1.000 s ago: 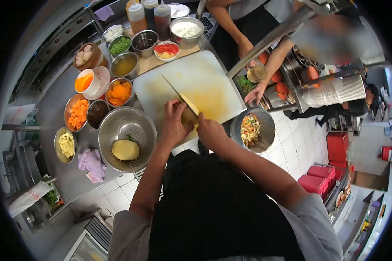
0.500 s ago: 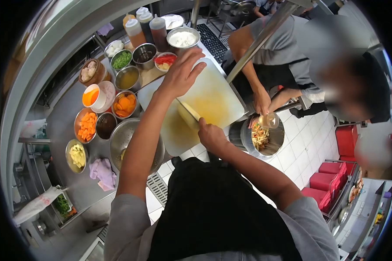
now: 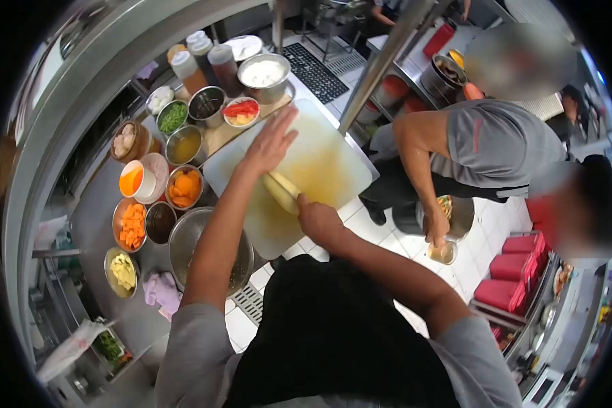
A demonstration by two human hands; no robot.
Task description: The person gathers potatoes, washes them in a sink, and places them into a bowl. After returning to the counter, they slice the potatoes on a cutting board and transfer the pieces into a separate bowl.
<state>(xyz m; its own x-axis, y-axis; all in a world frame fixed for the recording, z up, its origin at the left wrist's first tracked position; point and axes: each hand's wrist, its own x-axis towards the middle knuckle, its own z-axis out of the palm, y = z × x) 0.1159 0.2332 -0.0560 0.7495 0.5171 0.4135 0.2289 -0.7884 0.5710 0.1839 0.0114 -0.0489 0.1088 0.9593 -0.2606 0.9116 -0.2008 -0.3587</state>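
Note:
My right hand point(image 3: 321, 222) is closed around the handle of a knife point(image 3: 287, 185), its blade lying along a long, pale yellow peeled vegetable point(image 3: 277, 195). Both are over the white cutting board point(image 3: 323, 129), which has yellow stains. My left hand point(image 3: 272, 144) is open, fingers stretched out, above the board's far left part and just beyond the vegetable's tip. It holds nothing.
Left of the board stand bowls of carrot pieces point(image 3: 132, 226), yellow chunks point(image 3: 122, 271) and chopped greens point(image 3: 173, 117), plus a metal colander point(image 3: 183, 234). Squeeze bottles point(image 3: 188, 71) stand behind. At right, a co-worker's hand point(image 3: 438, 228) holds a small container point(image 3: 443, 252) by a metal pot point(image 3: 464, 216).
My left hand has flattened and shifted slightly left as the view moved. The co-worker's container has gone from over the pot to its near side, and another person now shows behind.

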